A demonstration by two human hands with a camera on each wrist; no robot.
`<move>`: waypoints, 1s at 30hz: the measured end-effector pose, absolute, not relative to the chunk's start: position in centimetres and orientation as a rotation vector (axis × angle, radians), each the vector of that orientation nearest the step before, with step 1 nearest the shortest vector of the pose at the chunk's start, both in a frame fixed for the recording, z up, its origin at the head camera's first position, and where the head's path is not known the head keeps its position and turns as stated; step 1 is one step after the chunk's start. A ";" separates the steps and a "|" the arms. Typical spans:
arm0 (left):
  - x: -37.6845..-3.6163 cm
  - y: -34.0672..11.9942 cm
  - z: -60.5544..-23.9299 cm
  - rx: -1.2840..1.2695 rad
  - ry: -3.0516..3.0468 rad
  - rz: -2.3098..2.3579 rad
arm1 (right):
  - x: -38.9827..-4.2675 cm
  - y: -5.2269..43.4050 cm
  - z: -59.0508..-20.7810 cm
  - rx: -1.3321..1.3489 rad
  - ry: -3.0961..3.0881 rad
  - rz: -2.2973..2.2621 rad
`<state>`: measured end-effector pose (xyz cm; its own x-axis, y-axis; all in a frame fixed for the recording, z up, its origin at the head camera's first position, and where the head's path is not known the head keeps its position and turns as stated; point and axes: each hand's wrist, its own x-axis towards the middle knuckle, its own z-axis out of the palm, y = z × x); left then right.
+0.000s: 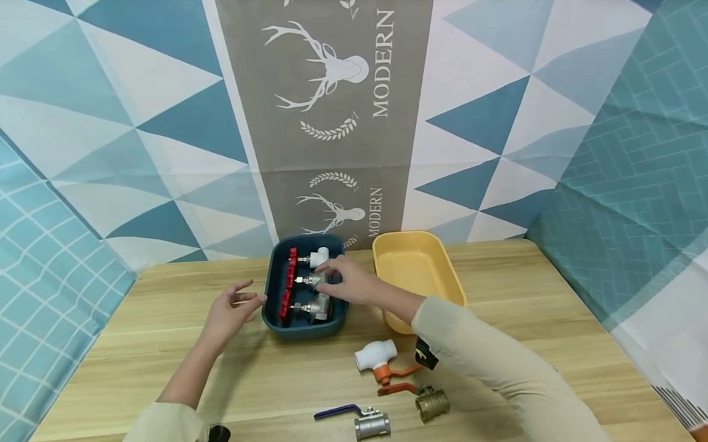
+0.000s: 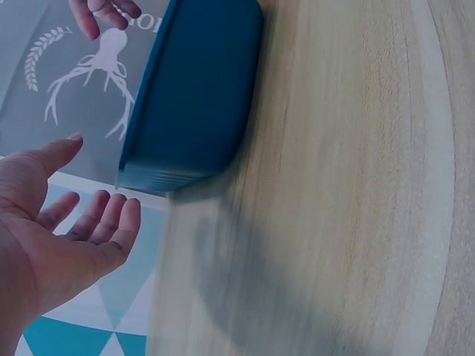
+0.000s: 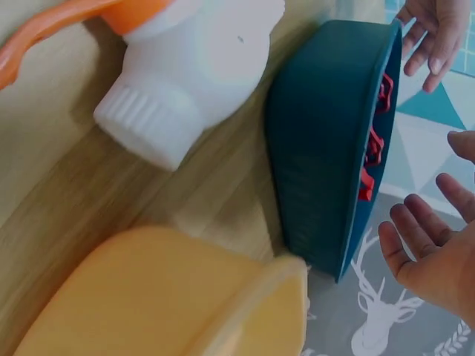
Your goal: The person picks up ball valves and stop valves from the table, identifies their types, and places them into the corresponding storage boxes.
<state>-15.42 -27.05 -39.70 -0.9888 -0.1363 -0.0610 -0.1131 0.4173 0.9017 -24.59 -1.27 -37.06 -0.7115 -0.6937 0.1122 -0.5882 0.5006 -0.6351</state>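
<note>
Nearest you on the wooden worktop (image 1: 157, 365) lie three loose valves: a steel valve (image 1: 367, 422) with a blue lever, a brass valve (image 1: 429, 402) with an orange lever, and a white plastic valve (image 1: 376, 357); your left hand (image 1: 231, 311) hovers just left of the blue tray (image 1: 302, 325), palm turned inward, fingers spread and relaxed, holding nothing; your right hand (image 1: 348, 281) reaches over the tray, fingertips down on the middle metal valve (image 1: 311, 280), though how tightly they close on it you cannot tell; that valve lies with its long axis across the tray, red handle (image 1: 288, 282) toward the left wall, grey metal body toward the right; two more red-handled valves lie parallel to it; the tray is smooth rounded plastic; an empty-looking yellow tray (image 1: 447, 269) sits just beside it on the right.
</note>
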 end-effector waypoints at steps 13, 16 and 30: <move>-14.3 -27.1 -38.9 0.168 -2.597 -1.585 | -24.6 2.3 -35.7 -1.030 2.634 -1.085; -14.1 -26.8 -38.5 0.144 -2.596 -1.595 | -24.4 3.1 -35.6 -1.021 2.643 -1.087; -12.9 -25.4 -38.2 0.041 -2.600 -1.649 | -24.1 6.1 -36.1 -1.015 2.709 -1.113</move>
